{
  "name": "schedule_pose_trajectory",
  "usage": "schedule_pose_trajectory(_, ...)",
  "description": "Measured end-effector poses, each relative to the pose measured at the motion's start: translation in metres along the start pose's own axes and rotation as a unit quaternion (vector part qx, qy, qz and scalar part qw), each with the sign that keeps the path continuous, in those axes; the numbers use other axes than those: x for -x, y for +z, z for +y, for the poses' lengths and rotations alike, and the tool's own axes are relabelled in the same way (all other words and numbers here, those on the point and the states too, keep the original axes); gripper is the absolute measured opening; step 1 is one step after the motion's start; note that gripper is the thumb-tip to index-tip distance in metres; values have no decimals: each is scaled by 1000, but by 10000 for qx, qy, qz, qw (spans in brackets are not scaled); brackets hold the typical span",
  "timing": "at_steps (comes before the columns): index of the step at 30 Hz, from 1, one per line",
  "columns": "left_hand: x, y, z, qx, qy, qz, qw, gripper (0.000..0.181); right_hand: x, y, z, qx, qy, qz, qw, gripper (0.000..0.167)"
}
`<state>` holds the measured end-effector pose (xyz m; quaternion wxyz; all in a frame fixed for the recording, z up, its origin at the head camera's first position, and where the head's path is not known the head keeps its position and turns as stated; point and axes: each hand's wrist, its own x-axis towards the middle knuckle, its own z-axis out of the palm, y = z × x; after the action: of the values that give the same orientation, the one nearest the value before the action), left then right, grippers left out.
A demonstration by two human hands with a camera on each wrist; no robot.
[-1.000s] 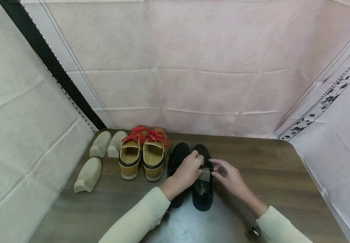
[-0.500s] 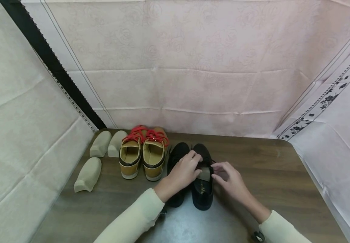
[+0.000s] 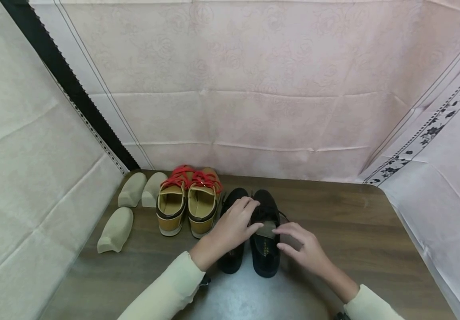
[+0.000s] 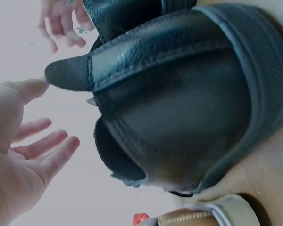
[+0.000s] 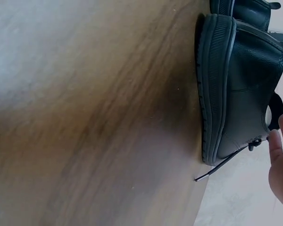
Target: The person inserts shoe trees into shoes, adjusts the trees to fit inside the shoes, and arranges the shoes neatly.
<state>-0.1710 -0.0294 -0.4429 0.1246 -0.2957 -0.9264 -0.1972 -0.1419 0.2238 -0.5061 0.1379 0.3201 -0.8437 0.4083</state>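
Note:
Two black lace-up shoes stand side by side mid-floor in the head view. My left hand (image 3: 231,226) hovers over the left black shoe (image 3: 231,259), its fingers spread toward the other one. In the left wrist view, the thumb (image 4: 30,89) lies close to a heel tab; contact cannot be told. Beside the opening of the right black shoe (image 3: 266,262) is my right hand (image 3: 303,249), fingers loosely bent and holding nothing. A loose lace (image 5: 217,168) hangs from this shoe in the right wrist view. The left hand partly covers the left shoe.
Tan shoes with red laces (image 3: 202,200) stand left of the black pair. Further left lie several cream shoe inserts (image 3: 116,229) on the wood floor (image 3: 334,204). Cloth hangs behind (image 3: 254,133) and along both sides.
Both hands have drawn back from the right black shoe. The left hand moved left and its fingers spread; the right moved slightly toward me. A lace end now shows at the shoe's right.

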Motion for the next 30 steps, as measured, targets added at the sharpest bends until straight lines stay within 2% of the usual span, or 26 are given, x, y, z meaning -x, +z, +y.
schedule_pose_trajectory(5,8,-3,-6,-189,122,198,9996,59,5,1,-2,-7,-463,-186,9988,47)
schedule_pose_trajectory(10,15,-5,-12,-557,200,169,9981,66,9,5,-2,43,-832,-348,9959,40)
schedule_pose_trajectory(18,25,-9,-21,-833,447,63,9955,73,14,13,2,-130,-949,-571,9938,26)
schedule_pose_trajectory(21,28,-9,-24,-923,443,-87,9947,76,15,15,1,-169,-940,-611,9935,26)
schedule_pose_trajectory(26,32,-7,-32,-972,324,-400,9939,78,14,16,-3,39,-1202,-607,9909,27)
schedule_pose_trajectory(30,34,-6,-36,-970,245,-470,9939,78,13,16,-8,165,-1330,-672,9887,26)
